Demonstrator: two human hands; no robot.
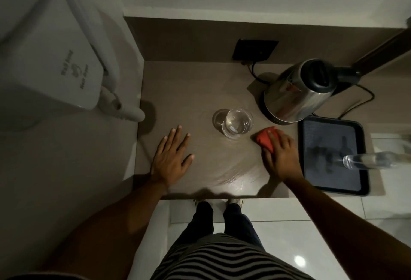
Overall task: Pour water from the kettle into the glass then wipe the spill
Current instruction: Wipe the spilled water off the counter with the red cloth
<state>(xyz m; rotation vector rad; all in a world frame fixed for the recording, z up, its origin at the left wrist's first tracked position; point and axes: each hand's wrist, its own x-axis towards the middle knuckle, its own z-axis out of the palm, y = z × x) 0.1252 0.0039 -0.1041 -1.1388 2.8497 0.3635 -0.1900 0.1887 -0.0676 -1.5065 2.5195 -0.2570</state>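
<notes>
A clear glass (237, 124) holding water stands in the middle of the brown counter (189, 92). Behind it to the right sits a steel kettle (298, 92) with a black lid, upright on its base. My right hand (279, 156) presses down on a red cloth (263, 138) just right of the glass, fingers over the cloth. My left hand (171, 157) lies flat on the counter left of the glass, fingers spread, holding nothing. A wet sheen (235, 176) shows on the counter near its front edge, between my hands.
A black tray (364, 186) lies at the counter's right end with a clear bottle (375, 160) across it. The kettle's cord (358, 104) runs to a dark wall socket (254, 50). A white wall-mounted hair dryer (57, 57) hangs to the left.
</notes>
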